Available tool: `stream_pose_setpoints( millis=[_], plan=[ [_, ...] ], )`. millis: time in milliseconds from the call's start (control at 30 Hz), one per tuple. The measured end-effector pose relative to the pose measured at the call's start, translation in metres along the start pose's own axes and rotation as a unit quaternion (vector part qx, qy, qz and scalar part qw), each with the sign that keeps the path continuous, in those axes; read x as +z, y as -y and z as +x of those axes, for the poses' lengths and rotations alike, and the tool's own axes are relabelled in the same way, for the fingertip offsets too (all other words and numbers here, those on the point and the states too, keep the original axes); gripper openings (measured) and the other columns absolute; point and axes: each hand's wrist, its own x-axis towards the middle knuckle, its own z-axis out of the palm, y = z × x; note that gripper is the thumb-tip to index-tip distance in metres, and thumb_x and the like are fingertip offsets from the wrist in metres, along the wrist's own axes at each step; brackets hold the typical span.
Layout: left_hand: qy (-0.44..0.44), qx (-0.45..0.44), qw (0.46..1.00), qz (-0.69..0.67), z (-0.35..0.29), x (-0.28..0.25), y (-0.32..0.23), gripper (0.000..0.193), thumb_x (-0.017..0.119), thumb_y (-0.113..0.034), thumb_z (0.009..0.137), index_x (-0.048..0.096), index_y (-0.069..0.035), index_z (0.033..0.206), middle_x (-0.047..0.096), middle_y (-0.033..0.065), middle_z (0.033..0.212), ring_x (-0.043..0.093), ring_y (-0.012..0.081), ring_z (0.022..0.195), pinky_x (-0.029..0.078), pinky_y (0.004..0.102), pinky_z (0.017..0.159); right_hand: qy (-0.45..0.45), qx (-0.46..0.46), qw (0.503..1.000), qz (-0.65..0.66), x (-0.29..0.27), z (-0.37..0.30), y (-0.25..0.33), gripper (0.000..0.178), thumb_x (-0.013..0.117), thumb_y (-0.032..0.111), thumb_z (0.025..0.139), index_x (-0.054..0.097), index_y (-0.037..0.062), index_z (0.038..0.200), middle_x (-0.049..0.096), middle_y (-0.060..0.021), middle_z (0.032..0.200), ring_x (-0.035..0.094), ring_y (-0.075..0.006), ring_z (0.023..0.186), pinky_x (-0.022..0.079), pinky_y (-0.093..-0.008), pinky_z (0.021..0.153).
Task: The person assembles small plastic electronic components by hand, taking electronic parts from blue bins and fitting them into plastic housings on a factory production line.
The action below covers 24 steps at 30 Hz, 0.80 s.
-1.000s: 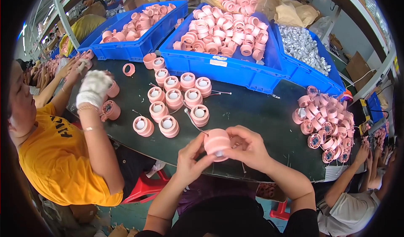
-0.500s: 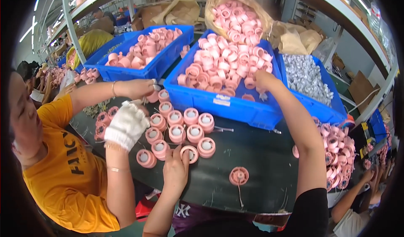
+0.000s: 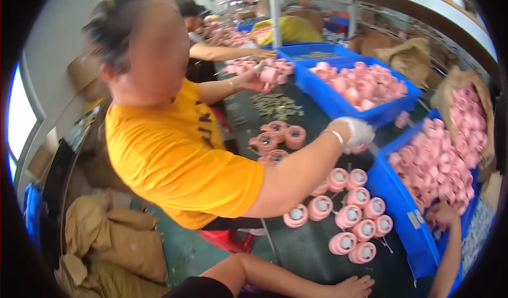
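Note:
My left hand (image 3: 353, 286) lies on the dark tabletop by the lower edge, its fingers stretched out and nothing seen in them. Just beyond it stands a cluster of pink round housings (image 3: 363, 229) with white discs in their tops. At the right, my right hand (image 3: 443, 217) reaches into a blue bin (image 3: 405, 216) heaped with pink plastic rings (image 3: 436, 160). Its fingertips are down among the parts, so whether they grip one is hidden.
Beside me on the left, a person in a yellow shirt (image 3: 174, 155) reaches a white-gloved hand (image 3: 359, 132) across the table. Another blue bin (image 3: 338, 99) of pink parts stands farther back. Brown sacks (image 3: 119, 240) lie on the floor. Grey-white parts (image 3: 479, 234) fill a bin at far right.
The view has swung left. My left hand has come away from the pink housings to the bare tabletop; my right is still in the bin. The co-worker's gloved hand has moved toward the bins.

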Motion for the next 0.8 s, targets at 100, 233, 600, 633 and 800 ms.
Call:
stream_pose_setpoints(
  millis=[100, 233, 600, 633, 800],
  plan=[
    [-0.014, 0.024, 1.0, -0.004, -0.005, -0.009, 0.004, 0.059, 0.068, -0.057, 0.061, 0.062, -0.006, 0.09, 0.051, 0.0107, 0.099, 0.046, 0.0244, 0.092, 0.042, 0.0351, 0.066, -0.02, 0.012, 0.995, 0.098, 0.006, 0.003, -0.001, 0.016, 0.062, 0.015, 0.073, 0.065, -0.0008, 0.076, 0.062, -0.0088, 0.064, 0.058, -0.0172, 0.053, 0.047, -0.0296, 0.049],
    [-0.059, 0.015, 0.998, -0.013, -0.013, -0.018, 0.005, 0.059, 0.068, -0.054, 0.063, 0.059, -0.005, 0.094, 0.052, 0.0101, 0.099, 0.047, 0.0247, 0.092, 0.043, 0.034, 0.066, -0.186, -0.083, 0.979, -0.024, 0.03, 0.042, -0.072, 0.02, 0.062, 0.011, 0.071, 0.057, -0.0015, 0.086, 0.059, -0.0115, 0.066, 0.059, -0.021, 0.058, 0.046, -0.0313, 0.049],
    [-0.177, -0.039, 0.876, -0.447, -0.038, -0.048, 0.021, 0.064, 0.075, -0.012, 0.066, 0.039, -0.006, 0.118, 0.052, 0.012, 0.099, 0.052, 0.0261, 0.098, 0.043, 0.0361, 0.084, -0.108, -0.033, 0.992, 0.06, 0.031, 0.025, -0.044, 0.026, 0.056, 0.019, 0.081, 0.059, -0.0049, 0.092, 0.06, -0.0104, 0.079, 0.057, -0.0181, 0.07, 0.046, -0.0302, 0.063],
    [-0.191, -0.079, 0.867, -0.454, -0.04, -0.052, 0.023, 0.067, 0.078, -0.014, 0.064, 0.04, -0.006, 0.119, 0.053, 0.0125, 0.1, 0.051, 0.0228, 0.1, 0.041, 0.0337, 0.088, -0.108, -0.034, 0.992, 0.06, 0.033, 0.028, -0.046, 0.026, 0.056, 0.019, 0.081, 0.059, -0.0049, 0.092, 0.06, -0.0104, 0.079, 0.057, -0.0181, 0.07, 0.046, -0.0302, 0.063],
    [-0.23, -0.078, 0.829, -0.504, -0.038, -0.042, 0.036, 0.056, 0.073, -0.012, 0.075, 0.039, -0.008, 0.119, 0.055, 0.0084, 0.102, 0.054, 0.0167, 0.092, 0.047, 0.0302, 0.079, -0.199, -0.064, 0.978, 0.017, 0.039, 0.039, -0.061, 0.032, 0.066, 0.016, 0.071, 0.058, -0.0043, 0.095, 0.061, -0.0127, 0.078, 0.058, -0.0214, 0.068, 0.047, -0.032, 0.062]
  ],
)
